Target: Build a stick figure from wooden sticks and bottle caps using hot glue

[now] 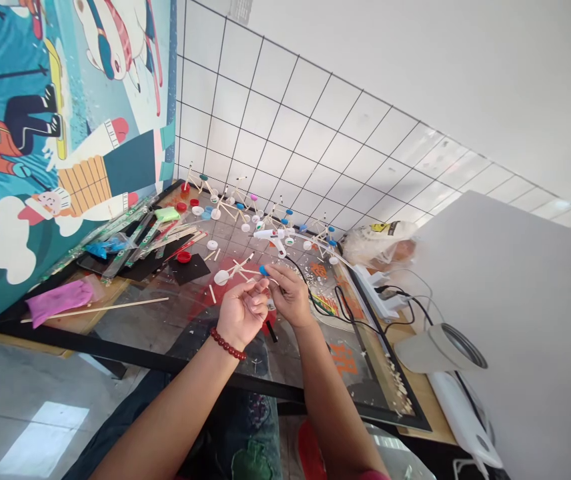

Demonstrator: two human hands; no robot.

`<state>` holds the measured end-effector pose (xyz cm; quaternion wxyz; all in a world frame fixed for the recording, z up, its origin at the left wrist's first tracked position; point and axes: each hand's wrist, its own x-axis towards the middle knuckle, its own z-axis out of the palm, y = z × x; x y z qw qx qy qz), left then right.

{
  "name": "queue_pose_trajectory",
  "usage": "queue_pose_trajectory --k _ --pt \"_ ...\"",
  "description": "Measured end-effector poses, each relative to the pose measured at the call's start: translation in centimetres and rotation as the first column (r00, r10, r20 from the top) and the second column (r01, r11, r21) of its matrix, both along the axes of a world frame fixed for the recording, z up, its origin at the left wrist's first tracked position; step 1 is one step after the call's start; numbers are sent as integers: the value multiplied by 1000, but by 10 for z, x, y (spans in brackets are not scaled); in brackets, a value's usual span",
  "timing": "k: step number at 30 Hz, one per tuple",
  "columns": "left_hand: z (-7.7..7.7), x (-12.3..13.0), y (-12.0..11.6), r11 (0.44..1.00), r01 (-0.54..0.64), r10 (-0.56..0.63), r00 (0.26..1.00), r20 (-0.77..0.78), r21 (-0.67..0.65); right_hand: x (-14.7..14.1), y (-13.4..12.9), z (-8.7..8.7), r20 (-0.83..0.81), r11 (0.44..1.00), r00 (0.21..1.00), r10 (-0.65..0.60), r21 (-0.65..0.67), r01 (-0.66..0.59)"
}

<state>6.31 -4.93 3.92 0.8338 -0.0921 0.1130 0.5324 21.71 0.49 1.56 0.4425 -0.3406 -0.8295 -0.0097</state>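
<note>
My left hand (244, 313), with a red bead bracelet (228, 345) at the wrist, is closed with its fingers curled in; what they hold is hidden. Beside it, my right hand (290, 295) is closed, with a blue bottle cap (264, 271) at its fingertips. Thin wooden sticks (239, 268) reach from near the blue cap to a white bottle cap (221, 277) on the left. A small white piece (271, 304) shows between the hands, partly hidden. Just beyond them lies a white glue gun (271, 237) with a black cord.
Several stick-and-cap models (245, 207) stand along the back. Packaged sticks (138, 233), a red cap (183, 257), a pink packet (63, 300) and a long stick (110, 308) lie leftward. A power strip (380, 297) and a tape roll (440, 348) are at right.
</note>
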Motion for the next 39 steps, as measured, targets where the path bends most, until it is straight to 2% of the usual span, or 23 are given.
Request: queue_pose_trajectory --k 5,9,13,16,19,21,23,24,25,27,28,29,31,33,39 --pt "0 1 -1 1000 -1 1 1000 4 -1 2 0 -1 -9 1000 1000 4 7 -4" --pt "0 1 -2 1000 1 -1 1000 1 -6 4 1 -2 -68 998 996 -50 -53 47" --pt "2 0 -3 1000 2 -3 999 -38 -23 5 3 -3 -96 995 994 -48 -97 39" --pt "4 -4 -12 999 27 -32 991 -128 -47 7 4 -3 -101 992 994 -52 -118 40" --pt "7 -15 -28 1000 19 -25 942 -334 -19 11 6 -4 -81 984 995 -50 -176 36" --pt "9 -29 -37 991 11 62 850 -523 135 14 7 -4 -43 974 998 -50 -225 39" --pt "13 -51 -39 934 66 220 668 -711 352 17 8 -3 -10 962 999 -49 -268 45" --pt "14 -63 -36 891 99 328 535 -779 443 19 8 -2 -4 958 999 -44 -283 41" --pt "16 -76 -30 852 128 434 371 -821 508 20 8 -1 -6 956 999 -34 -291 31" --pt "17 -99 -11 797 228 566 42 -823 559 23 8 3 -17 957 1000 -9 -289 4" --pt "16 -108 0 775 285 604 -68 -794 564 24 7 4 -18 959 1000 -1 -282 -4" --pt "14 -114 13 756 350 627 -145 -766 553 26 7 5 -13 962 1000 0 -274 -4" --pt "8 -121 36 719 482 651 -217 -727 501 28 6 6 10 964 1000 -13 -264 15" --pt "1 -120 54 682 608 651 -253 -716 406 29 6 4 31 962 999 -29 -271 37" --pt "-18 -110 80 582 753 675 -238 -698 306 28 11 -3 101 942 993 -54 -324 84"
